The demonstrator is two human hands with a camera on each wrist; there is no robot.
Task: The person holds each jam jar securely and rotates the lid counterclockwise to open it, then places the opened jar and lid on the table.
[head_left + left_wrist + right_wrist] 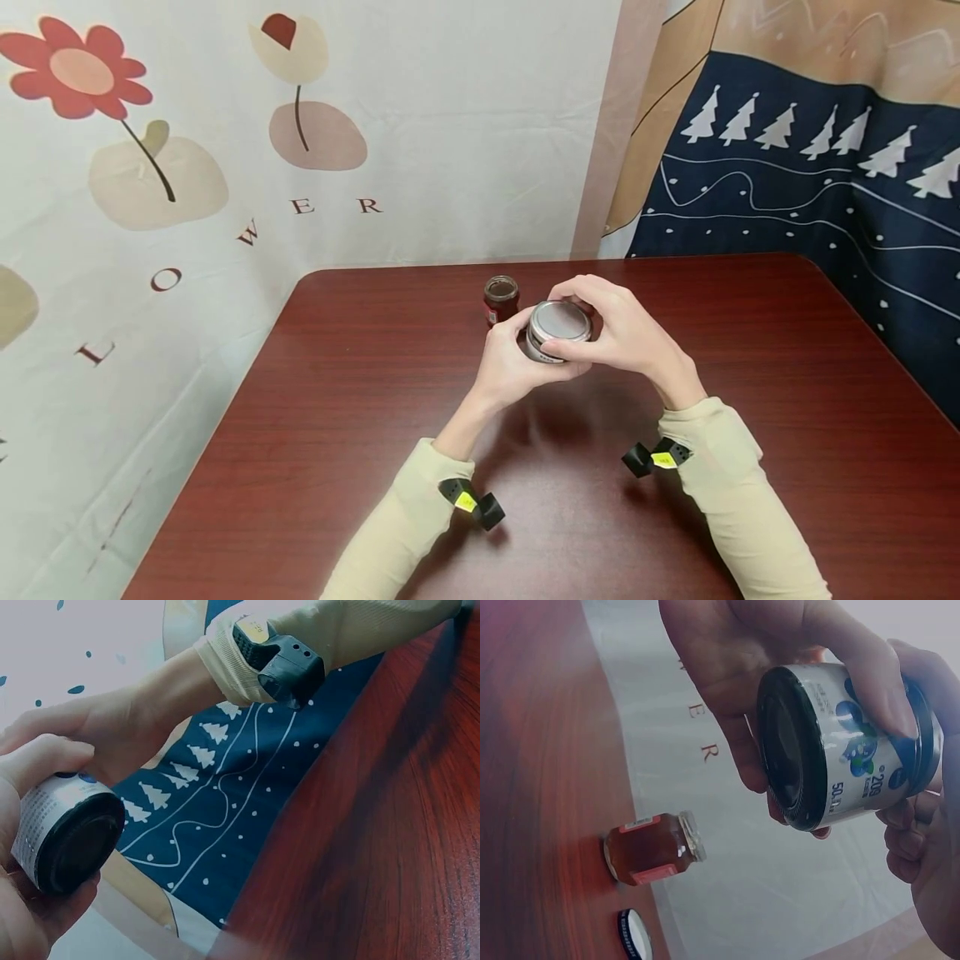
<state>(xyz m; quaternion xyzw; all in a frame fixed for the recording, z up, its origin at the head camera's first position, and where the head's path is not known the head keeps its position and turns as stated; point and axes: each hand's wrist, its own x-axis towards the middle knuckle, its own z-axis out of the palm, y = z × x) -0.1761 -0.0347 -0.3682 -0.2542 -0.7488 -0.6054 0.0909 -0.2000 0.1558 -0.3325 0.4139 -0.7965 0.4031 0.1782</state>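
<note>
A jar (558, 323) with a silver lid and a blueberry label is held up above the table. My left hand (508, 364) grips its body from the left; in the right wrist view that thumb lies across the label of the jar (847, 757). From the right, my right hand (633, 329) holds the lid's rim between thumb and fingers. The left wrist view shows the dark base of the jar (79, 844), tilted. Behind the hands stands a second, lidless jar (501, 302) with reddish-brown contents.
A loose lid (635, 935) lies on the table beside the lidless jar in the right wrist view; the head view hides it. The dark red wooden table (337, 433) ends at a printed flower cloth (465, 167) and a navy tree-patterned cloth (750, 192).
</note>
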